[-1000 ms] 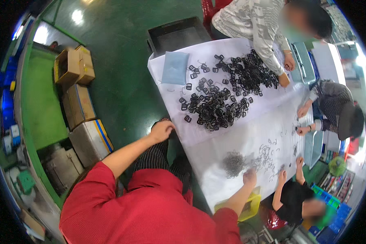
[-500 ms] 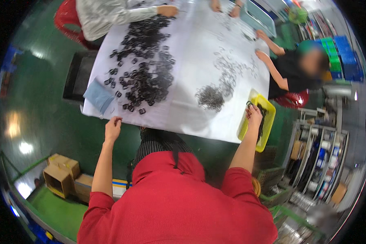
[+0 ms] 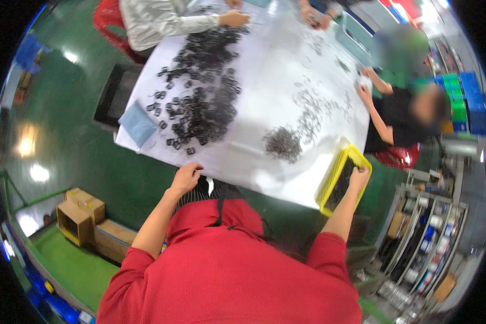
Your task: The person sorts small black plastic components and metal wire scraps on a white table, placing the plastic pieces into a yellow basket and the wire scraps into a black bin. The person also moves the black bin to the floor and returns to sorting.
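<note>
My left hand (image 3: 187,178) is at the table's near edge, fingers bent and thumb close to them; whatever they pinch is too small to make out. Just beyond it lies a large spread of small black frame-shaped parts (image 3: 202,116). My right hand (image 3: 359,178) reaches over the right side of a yellow plastic basket (image 3: 323,198), its fingers curled down toward the dark parts (image 3: 341,181) inside. I cannot make out what is between those fingertips. A heap of thin dark rings (image 3: 282,144) lies on the white table (image 3: 254,156), left of the basket.
A blue-grey packet (image 3: 137,124) lies at the table's left corner, beside a black bin (image 3: 113,97). A co-worker in black (image 3: 397,116) sits at the right; another's pale sleeve (image 3: 191,25) reaches over the far left. Cardboard boxes (image 3: 81,213) stand at the lower left.
My left hand has moved right along the table edge. My right hand has gone right and down over the basket; the small dark ring-like part it held is out of sight. The view has shifted slightly.
</note>
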Demonstrator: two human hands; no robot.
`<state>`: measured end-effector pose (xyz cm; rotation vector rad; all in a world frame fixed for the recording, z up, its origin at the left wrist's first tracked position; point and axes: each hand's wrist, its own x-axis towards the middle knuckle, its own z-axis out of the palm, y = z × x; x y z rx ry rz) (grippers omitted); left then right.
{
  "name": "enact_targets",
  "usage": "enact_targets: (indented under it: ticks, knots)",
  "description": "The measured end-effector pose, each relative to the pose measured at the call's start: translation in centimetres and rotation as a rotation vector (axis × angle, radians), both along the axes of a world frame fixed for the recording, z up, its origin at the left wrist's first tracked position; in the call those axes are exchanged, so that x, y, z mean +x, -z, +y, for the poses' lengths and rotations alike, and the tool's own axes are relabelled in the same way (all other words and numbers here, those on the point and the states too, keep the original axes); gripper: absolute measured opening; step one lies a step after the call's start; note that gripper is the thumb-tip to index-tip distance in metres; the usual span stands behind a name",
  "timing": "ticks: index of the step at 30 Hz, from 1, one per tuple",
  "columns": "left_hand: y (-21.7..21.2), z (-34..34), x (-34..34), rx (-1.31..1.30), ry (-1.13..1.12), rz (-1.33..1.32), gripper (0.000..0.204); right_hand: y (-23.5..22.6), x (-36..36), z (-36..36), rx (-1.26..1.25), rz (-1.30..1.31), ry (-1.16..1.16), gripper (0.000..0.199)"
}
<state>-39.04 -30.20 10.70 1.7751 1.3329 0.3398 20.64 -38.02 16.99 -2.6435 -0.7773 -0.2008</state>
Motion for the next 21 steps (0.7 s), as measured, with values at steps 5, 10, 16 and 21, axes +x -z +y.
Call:
enact_targets:
  ticks: [5,10,16,21]
  knots:
    - [-0.1,2.4,-5.1,-0.038,-0.164,-0.074,0.021,6.6,-14.9,12.3,-0.051,0.295,-0.408,0.034]
    - [0.2,7.8,-16.5,-0.002,-0.452,-0.180,0.018,6.8,-44.9,21.2,-0.110,0.851,-1.097,0.022]
    - [3.4,15.4,-37.3,0.007,-0.594,-0.219,0.015,8.9,-76.3,24.4,-0.565,2.036,-0.753,0.032]
    - [3.7,18.4,-53.5,-0.100,-0.757,-0.101,0.016,17.5,-90.5,26.7,-0.434,2.419,0.145,0.098]
